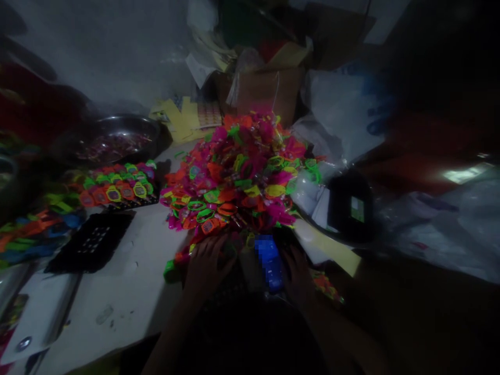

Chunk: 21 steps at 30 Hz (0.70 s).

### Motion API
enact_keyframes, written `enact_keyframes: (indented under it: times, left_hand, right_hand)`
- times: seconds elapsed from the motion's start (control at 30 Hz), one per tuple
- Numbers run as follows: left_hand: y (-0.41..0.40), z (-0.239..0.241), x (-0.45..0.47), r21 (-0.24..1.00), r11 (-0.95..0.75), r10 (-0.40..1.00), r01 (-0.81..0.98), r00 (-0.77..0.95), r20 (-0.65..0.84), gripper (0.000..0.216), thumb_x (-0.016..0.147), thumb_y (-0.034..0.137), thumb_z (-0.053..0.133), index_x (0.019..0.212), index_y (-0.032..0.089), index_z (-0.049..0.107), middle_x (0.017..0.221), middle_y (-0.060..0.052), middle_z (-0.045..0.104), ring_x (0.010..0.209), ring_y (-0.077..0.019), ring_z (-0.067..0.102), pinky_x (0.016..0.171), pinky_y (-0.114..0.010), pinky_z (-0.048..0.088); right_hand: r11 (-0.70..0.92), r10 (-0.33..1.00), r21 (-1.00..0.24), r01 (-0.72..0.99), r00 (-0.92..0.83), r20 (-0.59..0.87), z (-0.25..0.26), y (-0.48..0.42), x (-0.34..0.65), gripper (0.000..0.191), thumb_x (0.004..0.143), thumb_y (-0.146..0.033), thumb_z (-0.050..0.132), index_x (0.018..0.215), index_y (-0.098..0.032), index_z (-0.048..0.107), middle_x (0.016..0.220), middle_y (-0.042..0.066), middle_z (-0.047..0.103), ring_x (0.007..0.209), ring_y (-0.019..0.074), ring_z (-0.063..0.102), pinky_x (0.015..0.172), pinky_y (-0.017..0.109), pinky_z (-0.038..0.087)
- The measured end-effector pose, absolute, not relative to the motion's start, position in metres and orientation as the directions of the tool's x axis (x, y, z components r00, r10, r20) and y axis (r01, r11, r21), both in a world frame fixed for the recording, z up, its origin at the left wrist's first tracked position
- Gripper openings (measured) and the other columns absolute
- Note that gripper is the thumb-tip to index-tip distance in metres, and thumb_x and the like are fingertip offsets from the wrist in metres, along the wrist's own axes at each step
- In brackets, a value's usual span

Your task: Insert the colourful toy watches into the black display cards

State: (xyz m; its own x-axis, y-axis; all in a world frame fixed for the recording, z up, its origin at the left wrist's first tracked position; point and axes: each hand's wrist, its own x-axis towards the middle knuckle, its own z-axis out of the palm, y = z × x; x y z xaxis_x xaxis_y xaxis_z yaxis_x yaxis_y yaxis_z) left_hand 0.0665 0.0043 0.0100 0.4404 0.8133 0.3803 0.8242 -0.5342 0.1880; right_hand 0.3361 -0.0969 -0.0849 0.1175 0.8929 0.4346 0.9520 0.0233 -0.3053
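Observation:
A big heap of bright plastic toy watches (234, 177) in pink, orange, green and yellow rises in front of me. At its near edge lies my left hand (207, 260), fingers stretched forward and thumb apart, close to a few watches. My right hand (297, 268) is beside the right edge of a phone with a lit blue screen (269, 265); its fingers look extended, though they are dim. Whether they touch the phone I cannot tell. Between my hands and below them the surface is dark, and details there are lost in shadow.
Left on the white table (105, 297) are a black foam tray (94, 242), a rack of watches (117, 187) and more watches (39, 229). Behind stands a metal bowl (113, 140) of small parts. A cardboard box (267, 94), plastic bags (344, 109) and a black container (347, 205) stand beyond.

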Motion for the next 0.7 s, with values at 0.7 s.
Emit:
enact_keyframes:
  times: [0.7]
  left_hand:
    - [0.004, 0.010, 0.067, 0.176, -0.539, 0.810, 0.823, 0.450, 0.377, 0.053, 0.085, 0.045, 0.056, 0.130, 0.018, 0.050, 0.118, -0.012, 0.063, 0.111, -0.0272, 0.055, 0.097, -0.043, 0.041]
  right_hand:
    - [0.027, 0.907, -0.376, 0.926, 0.136, 0.399, -0.079, -0.107, 0.321, 0.046, 0.096, -0.028, 0.037, 0.142, -0.024, 0.035, 0.150, 0.010, 0.033, 0.138, 0.0272, 0.031, 0.110, 0.057, 0.031]
